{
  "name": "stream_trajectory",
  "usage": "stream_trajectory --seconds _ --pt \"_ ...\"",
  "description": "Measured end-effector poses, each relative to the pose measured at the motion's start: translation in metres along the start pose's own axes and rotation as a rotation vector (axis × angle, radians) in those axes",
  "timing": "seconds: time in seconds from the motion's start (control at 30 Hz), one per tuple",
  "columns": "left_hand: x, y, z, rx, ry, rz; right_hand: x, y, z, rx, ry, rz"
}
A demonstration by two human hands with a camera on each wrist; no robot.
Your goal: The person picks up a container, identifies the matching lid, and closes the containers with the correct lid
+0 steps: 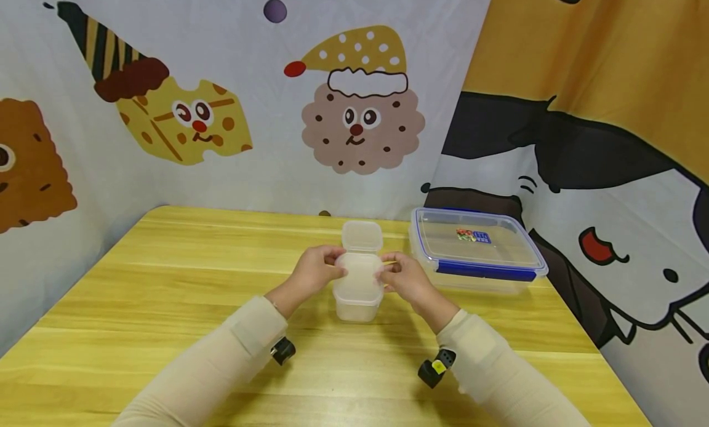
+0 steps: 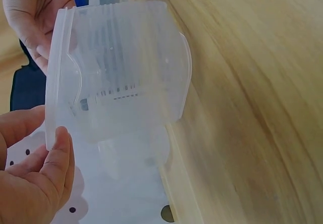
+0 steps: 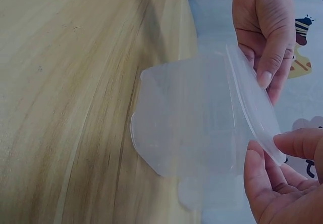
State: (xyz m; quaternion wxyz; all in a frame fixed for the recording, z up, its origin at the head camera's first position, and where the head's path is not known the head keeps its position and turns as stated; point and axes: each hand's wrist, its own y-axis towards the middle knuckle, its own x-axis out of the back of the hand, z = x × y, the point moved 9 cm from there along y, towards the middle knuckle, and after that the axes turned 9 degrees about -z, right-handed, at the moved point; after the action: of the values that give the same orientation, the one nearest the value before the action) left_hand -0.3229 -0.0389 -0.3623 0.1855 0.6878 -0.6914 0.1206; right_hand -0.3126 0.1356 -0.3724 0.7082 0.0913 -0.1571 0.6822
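Note:
A small translucent plastic container (image 1: 357, 311) stands on the table in front of me. Its pale lid (image 1: 359, 272) lies over the top; in the right wrist view the lid (image 3: 252, 100) looks slightly tilted against the container (image 3: 186, 118). With thumb and fingers, my left hand (image 1: 317, 271) pinches the lid's left edge. On the opposite edge, my right hand (image 1: 408, 278) pinches the lid between thumb and fingertips. Just behind is another small translucent container (image 1: 362, 236), partly hidden by the one in front.
A large clear storage box (image 1: 479, 245) with blue clips sits at the back right of the wooden table (image 1: 166, 279). Behind the table hangs a printed cloth (image 1: 232, 187) with cartoon figures. Both wrists carry small black cameras.

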Motion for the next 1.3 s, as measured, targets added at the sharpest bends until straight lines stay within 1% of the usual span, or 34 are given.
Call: stream_trajectory --seconds 0.23,0.4,0.63,0.9,1.3 --pt "-0.002 -0.001 0.002 0.003 -0.030 -0.002 0.001 -0.001 0.001 0.029 -0.026 -0.019" --pt "-0.002 -0.002 0.003 0.008 -0.039 -0.003 0.002 -0.001 0.002 0.032 -0.046 -0.036" --pt "-0.002 -0.003 0.004 0.014 -0.041 -0.008 0.003 0.001 0.002 0.059 -0.111 -0.052" --pt "-0.003 -0.004 0.006 0.010 -0.040 -0.001 0.002 0.002 0.000 0.068 -0.123 -0.046" --pt "-0.005 -0.002 0.013 -0.004 -0.006 -0.011 0.000 0.002 -0.002 0.070 -0.129 -0.020"
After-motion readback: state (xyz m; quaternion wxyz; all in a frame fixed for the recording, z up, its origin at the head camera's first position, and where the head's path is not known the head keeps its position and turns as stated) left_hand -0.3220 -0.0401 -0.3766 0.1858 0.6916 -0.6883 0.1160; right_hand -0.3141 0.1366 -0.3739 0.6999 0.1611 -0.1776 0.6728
